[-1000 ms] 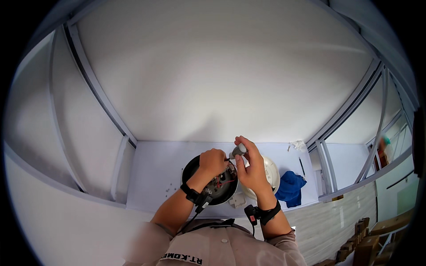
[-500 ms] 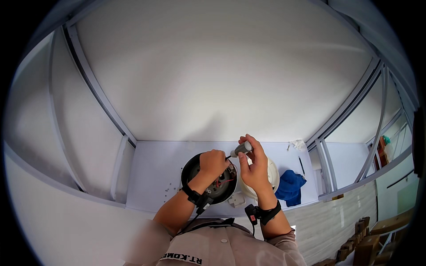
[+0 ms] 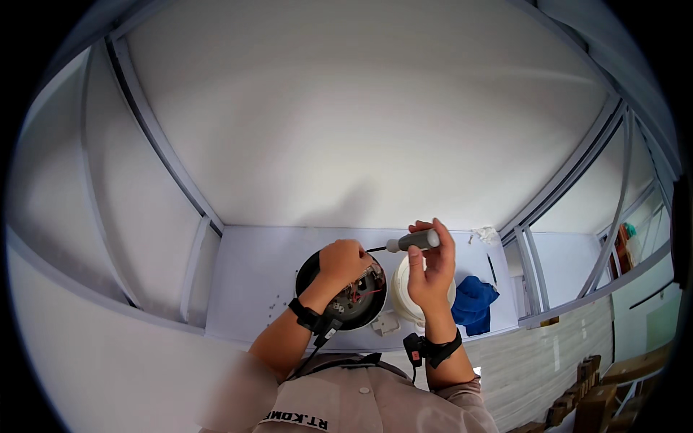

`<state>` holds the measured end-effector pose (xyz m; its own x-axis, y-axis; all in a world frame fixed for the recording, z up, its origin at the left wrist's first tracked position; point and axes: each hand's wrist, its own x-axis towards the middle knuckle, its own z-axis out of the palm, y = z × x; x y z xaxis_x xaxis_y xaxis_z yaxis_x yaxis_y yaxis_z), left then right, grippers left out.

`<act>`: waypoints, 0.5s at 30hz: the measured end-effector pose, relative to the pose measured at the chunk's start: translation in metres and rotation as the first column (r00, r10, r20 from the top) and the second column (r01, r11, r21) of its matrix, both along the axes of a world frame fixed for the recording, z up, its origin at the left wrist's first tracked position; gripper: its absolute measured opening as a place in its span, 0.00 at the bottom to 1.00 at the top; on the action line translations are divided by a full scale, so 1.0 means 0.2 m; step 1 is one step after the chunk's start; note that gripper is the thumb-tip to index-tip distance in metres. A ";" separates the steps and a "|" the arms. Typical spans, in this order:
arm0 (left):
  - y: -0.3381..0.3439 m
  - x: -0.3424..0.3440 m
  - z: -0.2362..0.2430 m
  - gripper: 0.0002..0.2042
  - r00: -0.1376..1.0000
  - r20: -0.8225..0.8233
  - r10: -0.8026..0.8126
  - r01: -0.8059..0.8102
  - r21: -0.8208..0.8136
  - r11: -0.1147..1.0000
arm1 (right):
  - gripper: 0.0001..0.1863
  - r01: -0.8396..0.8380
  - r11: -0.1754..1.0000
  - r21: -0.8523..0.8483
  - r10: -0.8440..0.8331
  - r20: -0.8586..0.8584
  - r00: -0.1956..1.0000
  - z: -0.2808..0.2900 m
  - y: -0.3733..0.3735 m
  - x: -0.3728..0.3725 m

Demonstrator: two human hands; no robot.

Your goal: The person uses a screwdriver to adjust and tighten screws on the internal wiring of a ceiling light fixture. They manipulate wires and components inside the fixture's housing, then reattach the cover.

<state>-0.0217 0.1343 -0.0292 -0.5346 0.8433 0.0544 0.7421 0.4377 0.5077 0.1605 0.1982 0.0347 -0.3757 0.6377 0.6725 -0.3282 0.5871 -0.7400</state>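
Observation:
In my right hand (image 3: 431, 278) is a screwdriver (image 3: 419, 241) with a grey handle, held between thumb and fingers. It lies nearly level, its dark shaft pointing left toward my left hand (image 3: 342, 263). That hand is closed above the far side of a round black housing (image 3: 304, 275), its fingertips near the shaft's end; what they pinch, if anything, is hidden. Red wires (image 3: 367, 291) and small metal parts show inside the housing. Beneath my right hand, partly covered, stands a round cream-white container or cover (image 3: 401, 299).
A small white plastic part (image 3: 386, 324) lies between the two round pieces. Several tiny screws or bits (image 3: 274, 306) are scattered at the left. On the right are a blue cloth (image 3: 473, 303), a dark pen-like stick (image 3: 491, 270) and crumpled white material (image 3: 486, 234). A wall (image 3: 375, 130) rises behind the table.
My right hand has moved to the right with the screwdriver, whose handle now sits farther from my left hand. The left hand has shifted slightly left and stays closed.

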 end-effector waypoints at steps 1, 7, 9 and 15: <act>-0.02 -0.01 0.03 0.12 0.999 0.036 -0.004 0.003 0.028 1.000 | 0.31 0.010 1.000 0.006 -0.010 -0.034 0.999 0.00 0.01 0.01; -0.27 -0.07 0.11 0.12 0.986 0.168 -0.010 -0.036 0.269 0.962 | 0.34 0.074 0.996 0.043 -0.067 -0.142 0.988 -0.02 0.02 0.10; -0.41 -0.12 0.11 0.12 0.977 0.212 0.000 -0.070 0.319 0.945 | 0.33 0.100 0.994 0.051 -0.091 -0.163 0.982 -0.01 0.02 0.15; -0.76 -0.34 -0.03 0.11 0.903 0.335 0.270 -0.359 0.239 0.902 | 0.33 0.037 0.999 -0.012 -0.038 -0.120 0.992 -0.07 0.00 0.22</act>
